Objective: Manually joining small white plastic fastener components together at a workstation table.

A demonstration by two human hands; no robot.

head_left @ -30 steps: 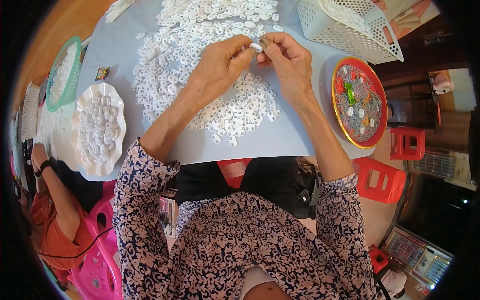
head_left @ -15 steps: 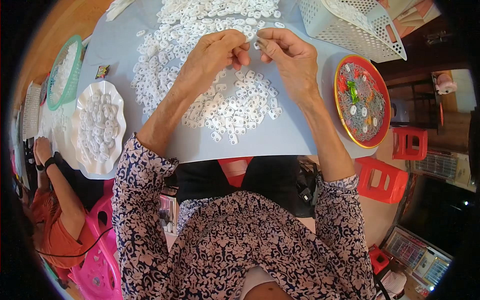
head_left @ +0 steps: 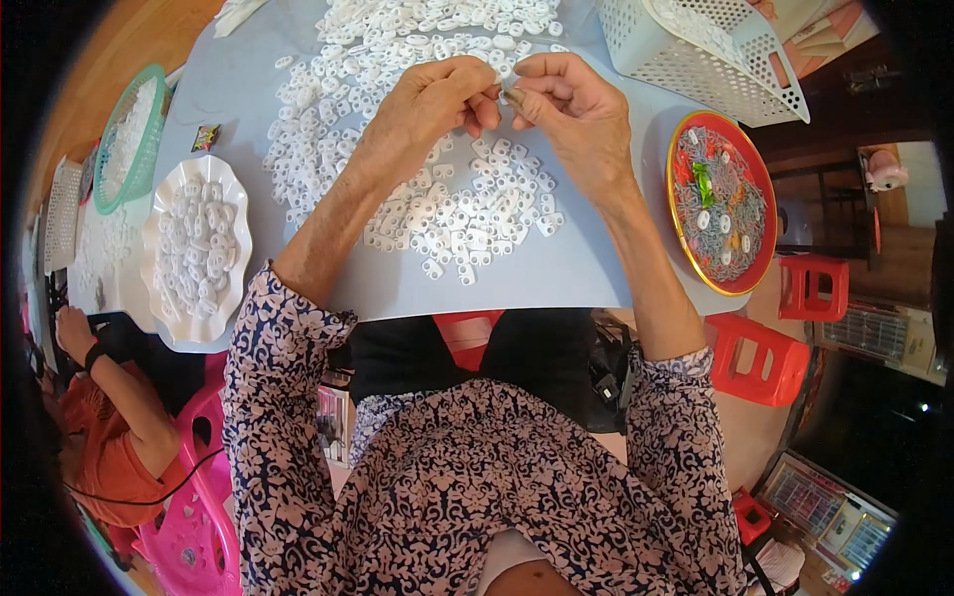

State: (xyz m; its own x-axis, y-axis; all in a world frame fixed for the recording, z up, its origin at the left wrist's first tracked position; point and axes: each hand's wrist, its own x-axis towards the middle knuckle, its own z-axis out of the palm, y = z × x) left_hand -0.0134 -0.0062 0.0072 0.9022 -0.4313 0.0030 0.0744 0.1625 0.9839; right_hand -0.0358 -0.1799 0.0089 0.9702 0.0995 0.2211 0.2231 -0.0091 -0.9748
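Above the far middle of the table, my left hand (head_left: 434,104) and my right hand (head_left: 578,107) meet fingertip to fingertip. Both are closed in a pinch on a small white plastic piece (head_left: 505,85), mostly covered by the fingers; its exact shape is hard to make out. Beneath and in front of the hands lie loose white plastic pieces with holes (head_left: 467,223), flat on the table. A larger heap of white oval pieces (head_left: 323,134) spreads beyond and left of my left arm.
A scalloped white dish (head_left: 237,248) of white oval pieces stands left, near a green basket (head_left: 156,104). On the right are a red gold-rimmed tray (head_left: 679,209) of grey bits and a perforated white basket (head_left: 686,84). A co-worker's hand (head_left: 75,336) shows far left.
My fingertips have come slightly closer together around the small piece. The co-worker's hand at the far left has moved back toward their body. The view has shifted slightly.
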